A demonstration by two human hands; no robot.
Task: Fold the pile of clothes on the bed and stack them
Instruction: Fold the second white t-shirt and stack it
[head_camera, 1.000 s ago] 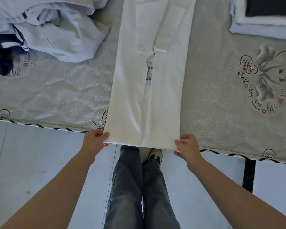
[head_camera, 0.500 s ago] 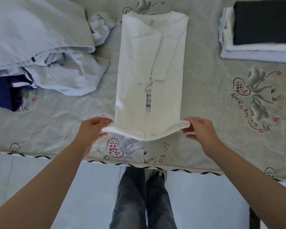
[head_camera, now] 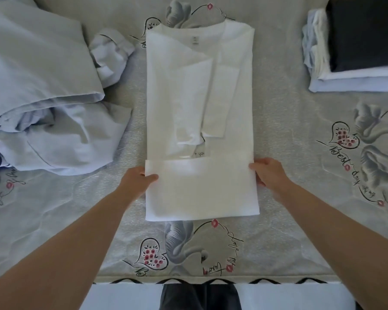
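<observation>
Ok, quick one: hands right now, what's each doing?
Left hand: pinching the left corner of the white shirt's folded-up hem.
Right hand: gripping the right corner of the same hem.

The bed (head_camera: pixel 289 135) fills most of the view, from the 9 o'clock edge to the 3 o'clock edge. Its cover is pale grey, quilted, with a fine glittering texture. Printed motifs repeat across it: grey swans, black-outlined hearts (head_camera: pixel 151 256) filled with pink flowers, small pink lips and black script lettering. One motif sits at 6 o'clock, one at 3 o'clock, one at 12 o'clock. A black-and-white zigzag trim (head_camera: pixel 278 281) runs along the near edge of the bed. Below the trim, at 6 o'clock, lies a pale, smooth floor (head_camera: pixel 121 297). Lighting is soft, even and diffuse.
</observation>
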